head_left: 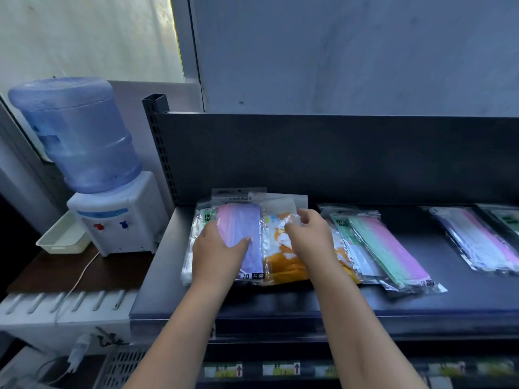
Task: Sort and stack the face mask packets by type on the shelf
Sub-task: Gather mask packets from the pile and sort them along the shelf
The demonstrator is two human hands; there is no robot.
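On the dark shelf (280, 304) lie several clear face mask packets. My left hand (217, 252) grips a pink-and-purple packet (241, 228) on top of a pile at the left end, thumb across its front. Beside it lies an orange-and-white printed packet (283, 259), and my right hand (307, 234) pinches its clear plastic near the top. Right of that sits a green-and-pink packet (387, 251) over other packets. Further right lies a white-and-pink packet (480, 242), and a green one (508, 220) shows at the frame edge.
A dark back panel (337, 158) rises behind the shelf. Left of the shelf a water dispenser (112, 217) with a blue bottle (75, 136) stands on a brown table, beside a white tray (63, 237). A lower shelf with price labels (280, 369) runs below.
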